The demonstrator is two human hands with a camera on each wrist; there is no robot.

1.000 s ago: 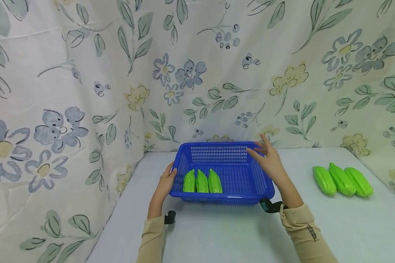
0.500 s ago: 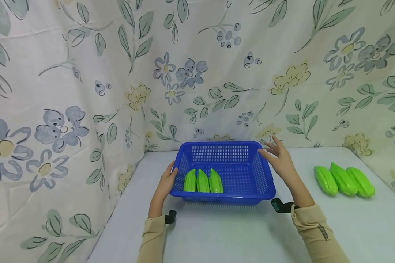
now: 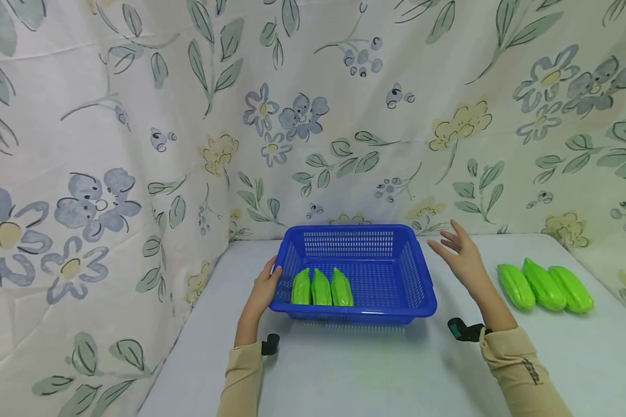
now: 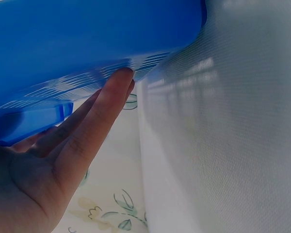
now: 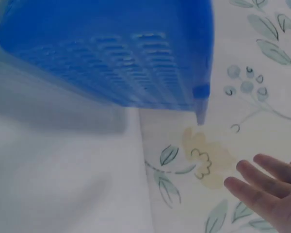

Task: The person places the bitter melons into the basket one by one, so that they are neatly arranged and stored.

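Note:
A blue plastic basket (image 3: 375, 315) with slotted walls is on the white table. Three shiny, bright green, ridged fruit-like pieces (image 3: 321, 288) lie side by side in its left part. At the basket's left end, my left hand (image 3: 263, 289) holds the rim, its thumb at the top edge. The left wrist view shows the fingers (image 4: 94, 128) of that hand along the outside of the slotted wall. My right hand (image 3: 464, 258) hovers off the basket's right end, fingers spread and touching nothing. Between it and the table's right edge lie three more green ridged pieces (image 3: 546, 285).
A white table (image 3: 365, 370) extends in front of the basket and to both sides. Behind it and on the left hangs a pale cloth (image 3: 188, 87) printed with flowers and leaves. Dark wrist cameras (image 3: 464, 330) sit near both sleeve cuffs.
My right hand has moved rightward, from over the basket's right rim to the space beside it. The left hand, basket and green pieces stay put.

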